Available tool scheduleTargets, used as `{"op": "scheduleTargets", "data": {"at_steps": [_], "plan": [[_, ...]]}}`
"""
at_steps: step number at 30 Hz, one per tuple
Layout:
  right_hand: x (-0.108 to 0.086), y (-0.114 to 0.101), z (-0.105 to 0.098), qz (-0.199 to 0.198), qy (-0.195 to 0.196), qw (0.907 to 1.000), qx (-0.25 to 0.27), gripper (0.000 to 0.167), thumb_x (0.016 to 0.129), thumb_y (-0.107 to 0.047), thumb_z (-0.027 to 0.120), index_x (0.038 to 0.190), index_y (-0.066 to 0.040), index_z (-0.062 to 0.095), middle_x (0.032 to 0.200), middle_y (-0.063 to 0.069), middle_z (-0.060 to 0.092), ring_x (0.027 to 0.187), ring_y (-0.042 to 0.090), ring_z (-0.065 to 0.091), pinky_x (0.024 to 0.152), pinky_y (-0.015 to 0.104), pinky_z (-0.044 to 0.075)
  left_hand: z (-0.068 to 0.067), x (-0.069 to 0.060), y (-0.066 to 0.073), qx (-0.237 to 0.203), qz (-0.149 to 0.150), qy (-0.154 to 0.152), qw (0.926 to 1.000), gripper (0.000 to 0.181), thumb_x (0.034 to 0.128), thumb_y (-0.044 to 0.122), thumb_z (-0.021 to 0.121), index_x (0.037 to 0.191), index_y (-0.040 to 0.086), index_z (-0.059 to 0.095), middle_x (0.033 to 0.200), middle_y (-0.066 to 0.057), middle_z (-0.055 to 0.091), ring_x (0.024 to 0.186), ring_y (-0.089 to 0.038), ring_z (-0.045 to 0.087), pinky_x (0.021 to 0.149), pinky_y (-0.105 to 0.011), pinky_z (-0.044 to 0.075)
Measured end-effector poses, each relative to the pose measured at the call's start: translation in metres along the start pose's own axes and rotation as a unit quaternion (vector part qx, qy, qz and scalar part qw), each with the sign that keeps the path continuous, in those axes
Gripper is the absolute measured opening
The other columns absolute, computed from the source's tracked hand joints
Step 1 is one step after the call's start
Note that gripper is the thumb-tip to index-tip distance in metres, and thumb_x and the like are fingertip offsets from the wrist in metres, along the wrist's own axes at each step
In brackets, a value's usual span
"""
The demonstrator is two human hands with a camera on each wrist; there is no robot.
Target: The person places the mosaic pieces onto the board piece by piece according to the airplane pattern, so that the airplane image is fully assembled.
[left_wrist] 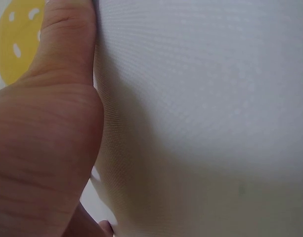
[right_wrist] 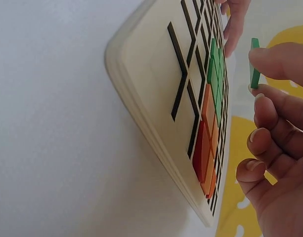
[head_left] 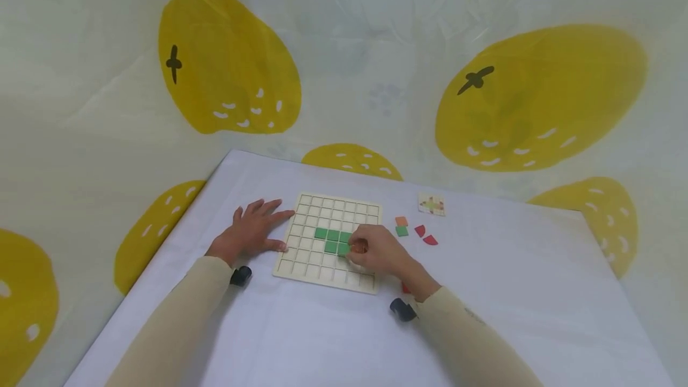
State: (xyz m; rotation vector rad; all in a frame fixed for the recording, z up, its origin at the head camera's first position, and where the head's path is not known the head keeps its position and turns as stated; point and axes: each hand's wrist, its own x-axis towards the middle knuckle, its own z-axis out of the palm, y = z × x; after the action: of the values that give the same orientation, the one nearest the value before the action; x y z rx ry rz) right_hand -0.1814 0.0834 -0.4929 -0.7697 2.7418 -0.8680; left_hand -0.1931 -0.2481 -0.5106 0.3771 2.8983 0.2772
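A pale wooden grid board (head_left: 312, 269) lies on the white table, with several green square tiles (head_left: 333, 236) in its middle cells. Over the board, my right hand (head_left: 378, 249) pinches a green tile (right_wrist: 255, 64) between thumb and index finger; the right wrist view shows it held above the surface. Orange tiles (right_wrist: 207, 111) and a red piece (right_wrist: 201, 148) sit in the grid beside the green ones, mostly hidden by this hand in the head view. My left hand (head_left: 252, 229) rests spread at the board's left edge, its index finger and thumb touching the edge.
Right of the board lie a loose orange tile (head_left: 401, 221), a green tile (head_left: 402, 231) and two curved red pieces (head_left: 430, 240). Behind them is a small pattern card (head_left: 432, 203). Another red piece (head_left: 405, 287) shows partly under the right wrist.
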Motion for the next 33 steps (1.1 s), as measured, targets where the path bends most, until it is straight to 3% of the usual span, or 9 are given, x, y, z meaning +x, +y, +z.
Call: {"op": "scheduleTargets", "data": {"at_steps": [25, 33], "plan": [[0.02, -0.018, 0.026, 0.007, 0.008, 0.9997, 0.024, 0.018, 0.088, -0.024, 0.081, 0.102, -0.013, 0.08, 0.082, -0.006, 0.064, 0.078, 0.011, 0.056, 0.072, 0.026, 0.049, 0.006, -0.003, -0.007, 0.0, 0.0, -0.001, 1.0, 0.089, 0.0845, 0.066, 0.073, 0.161, 0.047, 0.032, 0.176, -0.004, 0.021, 0.16, -0.046, 0.016, 0.119, -0.081, 0.015], [0.026, -0.024, 0.028, 0.025, 0.015, 0.9988, 0.039, 0.018, 0.089, -0.021, 0.082, 0.103, -0.011, 0.08, 0.081, -0.004, 0.064, 0.078, 0.013, 0.057, 0.072, 0.026, 0.05, 0.0, -0.001, -0.004, 0.006, 0.014, 0.01, 0.9998, 0.089, 0.0845, 0.068, 0.071, 0.161, 0.044, 0.034, 0.175, -0.006, 0.024, 0.159, -0.047, 0.019, 0.118, -0.081, 0.018]]}}
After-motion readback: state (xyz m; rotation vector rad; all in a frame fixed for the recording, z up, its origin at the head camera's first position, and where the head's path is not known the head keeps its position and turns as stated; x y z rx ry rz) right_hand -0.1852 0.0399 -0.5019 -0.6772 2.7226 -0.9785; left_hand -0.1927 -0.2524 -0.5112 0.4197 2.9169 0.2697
